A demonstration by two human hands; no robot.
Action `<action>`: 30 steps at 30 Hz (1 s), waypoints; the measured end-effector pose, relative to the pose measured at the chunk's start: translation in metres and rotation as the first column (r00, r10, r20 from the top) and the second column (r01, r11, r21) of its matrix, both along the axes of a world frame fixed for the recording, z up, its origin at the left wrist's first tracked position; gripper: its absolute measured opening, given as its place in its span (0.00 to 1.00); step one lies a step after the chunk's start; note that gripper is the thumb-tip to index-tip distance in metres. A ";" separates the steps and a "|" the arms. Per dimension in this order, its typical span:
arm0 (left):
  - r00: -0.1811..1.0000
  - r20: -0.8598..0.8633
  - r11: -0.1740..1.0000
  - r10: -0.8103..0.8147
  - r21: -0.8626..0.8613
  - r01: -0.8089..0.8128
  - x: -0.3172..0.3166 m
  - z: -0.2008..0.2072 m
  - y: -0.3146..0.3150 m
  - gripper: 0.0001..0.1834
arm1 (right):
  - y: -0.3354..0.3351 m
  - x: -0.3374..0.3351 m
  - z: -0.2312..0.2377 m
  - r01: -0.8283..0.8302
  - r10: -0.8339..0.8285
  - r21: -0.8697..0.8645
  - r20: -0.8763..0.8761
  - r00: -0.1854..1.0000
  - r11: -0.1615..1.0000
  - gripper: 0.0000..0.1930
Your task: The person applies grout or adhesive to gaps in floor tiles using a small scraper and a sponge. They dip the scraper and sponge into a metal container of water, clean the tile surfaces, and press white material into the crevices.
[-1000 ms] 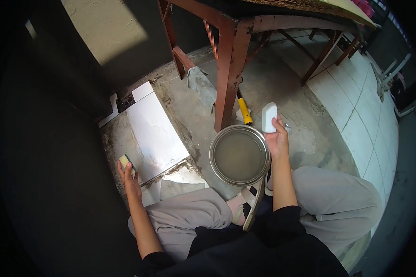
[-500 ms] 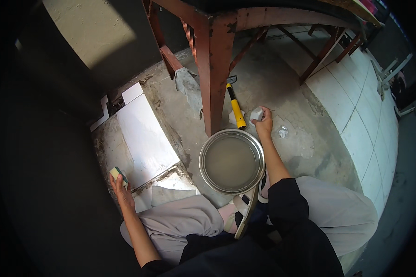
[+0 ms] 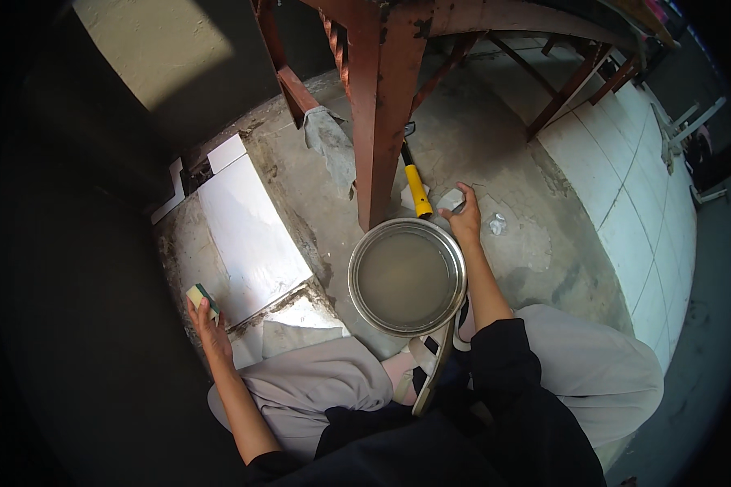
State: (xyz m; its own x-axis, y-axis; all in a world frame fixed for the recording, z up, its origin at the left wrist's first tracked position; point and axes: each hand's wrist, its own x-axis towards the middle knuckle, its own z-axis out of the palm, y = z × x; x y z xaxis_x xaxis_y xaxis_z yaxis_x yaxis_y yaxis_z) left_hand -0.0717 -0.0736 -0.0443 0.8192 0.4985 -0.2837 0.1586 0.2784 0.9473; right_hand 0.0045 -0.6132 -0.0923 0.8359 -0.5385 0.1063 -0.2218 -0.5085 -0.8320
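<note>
In my left hand (image 3: 212, 330) is a yellow sponge (image 3: 202, 300) with a dark green side, gripped by the fingers above the tiled ledge at left. My right hand (image 3: 464, 219) is open beyond the metal pot, thumb and fingers apart. Just at its fingertips lies a small white tile piece (image 3: 451, 200) on the concrete. Cloudy greyish water fills the round metal pot (image 3: 407, 330) in front of my feet. Between the pot and the table leg lies a hammer (image 3: 417, 191) with a yellow and black handle, its head partly hidden behind the leg.
A reddish-brown metal table leg (image 3: 371, 122) rises right behind the pot. White tiles (image 3: 256, 243) cover part of the left ledge, with a cut grey tile piece (image 3: 299, 339) near my knee. A grey rag (image 3: 330, 150) hangs beside the leg. Crumpled clear plastic (image 3: 497, 223) lies at right.
My right hand has opened and let go of the white tile piece, which now rests on the floor. My left hand still holds the sponge. The view has shifted slightly.
</note>
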 end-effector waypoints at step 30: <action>0.997 0.045 0.998 0.057 -0.013 -0.056 0.002 0.008 0.001 0.40 | -0.075 -0.048 0.027 0.157 -0.290 -0.462 -0.233 0.928 0.873 0.11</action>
